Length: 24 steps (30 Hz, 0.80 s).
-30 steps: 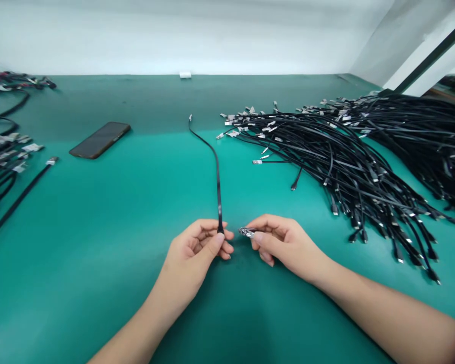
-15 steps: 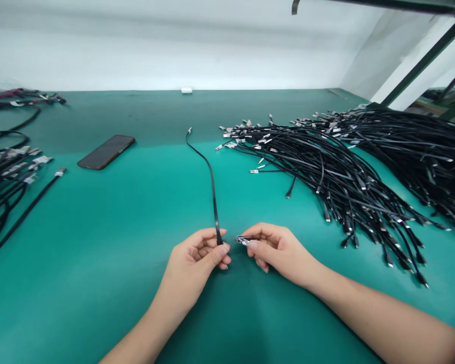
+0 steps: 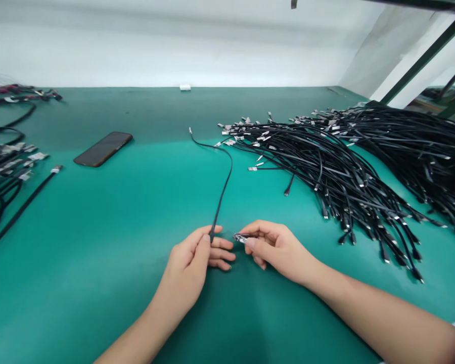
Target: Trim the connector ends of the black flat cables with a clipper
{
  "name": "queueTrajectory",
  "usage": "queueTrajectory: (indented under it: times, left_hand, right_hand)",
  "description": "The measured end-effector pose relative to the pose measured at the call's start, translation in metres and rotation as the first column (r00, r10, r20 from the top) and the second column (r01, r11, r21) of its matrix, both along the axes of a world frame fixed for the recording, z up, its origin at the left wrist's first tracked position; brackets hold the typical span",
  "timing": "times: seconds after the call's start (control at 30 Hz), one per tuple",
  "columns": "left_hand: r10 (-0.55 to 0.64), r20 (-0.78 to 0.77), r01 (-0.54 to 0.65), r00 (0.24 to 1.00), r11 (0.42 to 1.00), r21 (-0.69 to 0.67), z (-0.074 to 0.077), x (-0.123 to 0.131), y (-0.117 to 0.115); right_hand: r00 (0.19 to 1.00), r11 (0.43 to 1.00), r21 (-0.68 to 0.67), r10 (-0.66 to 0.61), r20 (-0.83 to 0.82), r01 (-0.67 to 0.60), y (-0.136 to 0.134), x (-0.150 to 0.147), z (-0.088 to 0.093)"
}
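Observation:
A thin black USB cable (image 3: 224,189) runs from my left hand (image 3: 197,258) away across the green mat to a small metal plug at its far end. My left thumb and forefinger pinch its near connector, with the other fingers stretched out to the right. Beside it, a small gap away, my right hand (image 3: 275,247) is closed on a small shiny metal tool that looks like a nail clipper (image 3: 240,238). The tool's tip points left toward my left fingers and does not touch the cable. The cable's near plug is hidden by my thumb.
A large pile of black cables (image 3: 307,146) spreads over the right side, with another heap (image 3: 409,141) behind. More cables (image 3: 11,172) lie at the left edge. A phone (image 3: 103,149) rests at left, and a small white object (image 3: 185,87) by the wall.
My left fingers have spread, and the pinched connector has turned and moved slightly left. The cable now bows out to the right. My right hand has hardly moved.

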<state>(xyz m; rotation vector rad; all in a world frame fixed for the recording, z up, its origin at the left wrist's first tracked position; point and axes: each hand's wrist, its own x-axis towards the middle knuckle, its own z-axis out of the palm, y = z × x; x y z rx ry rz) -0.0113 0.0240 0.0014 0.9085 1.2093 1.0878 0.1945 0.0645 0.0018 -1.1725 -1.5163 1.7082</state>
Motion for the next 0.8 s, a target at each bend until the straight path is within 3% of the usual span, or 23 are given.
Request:
queueTrajectory:
  times: [0.3,0.5,0.6,0.7,0.8]
  left_hand:
    - [-0.139,0.255,0.132,0.957,0.990,0.047,-0.003,0.007,-0.010]
    - [-0.097,0.216,0.096,0.972,0.995,0.012,-0.004,0.005,-0.007]
    - [-0.057,0.171,0.057,0.984,0.998,0.006,-0.005,0.003,-0.005]
    - [-0.012,0.073,0.012,0.997,1.000,-0.002,-0.004,0.004,-0.006]
    - [-0.052,-0.073,0.054,0.996,0.998,0.028,-0.002,0.005,-0.012]
  right_hand:
    - [0.996,1.000,-0.010,0.002,-0.093,-0.003,-0.004,-0.004,0.004]
    - [0.979,0.999,-0.037,0.014,-0.206,-0.022,-0.008,-0.005,0.001]
    - [0.989,1.000,-0.012,0.002,-0.148,-0.004,-0.007,-0.005,0.001]
    - [0.995,1.000,0.024,-0.005,-0.096,0.008,-0.005,-0.005,0.004]
    - [0.995,0.999,0.037,-0.001,-0.096,0.004,-0.004,-0.005,0.007]
